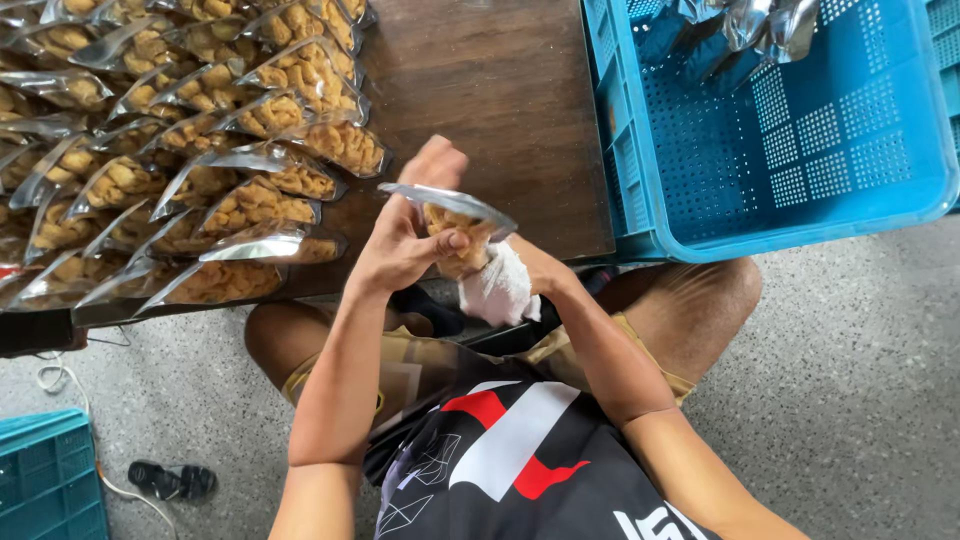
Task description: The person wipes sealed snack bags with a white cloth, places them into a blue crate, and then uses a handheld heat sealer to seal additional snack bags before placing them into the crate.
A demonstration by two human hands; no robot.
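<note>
My left hand (pixel 405 235) and my right hand (pixel 500 280) together hold one clear snack pouch (pixel 450 215) with a silvery top edge, filled with golden fried snacks, above the front edge of the dark wooden table (pixel 500 90). The left hand's fingers wrap the pouch from the left. My right hand is wrapped in a white cloth or glove and supports the pouch from below. To the left, several filled pouches (pixel 200 150) lie in overlapping rows on the table.
A blue perforated plastic crate (pixel 800 140) stands at the right, with a few silvery pouches (pixel 740 30) in its far corner. Another blue crate (pixel 45 475) sits at lower left on the grey floor, beside a dark sandal (pixel 170 480) and a white cord.
</note>
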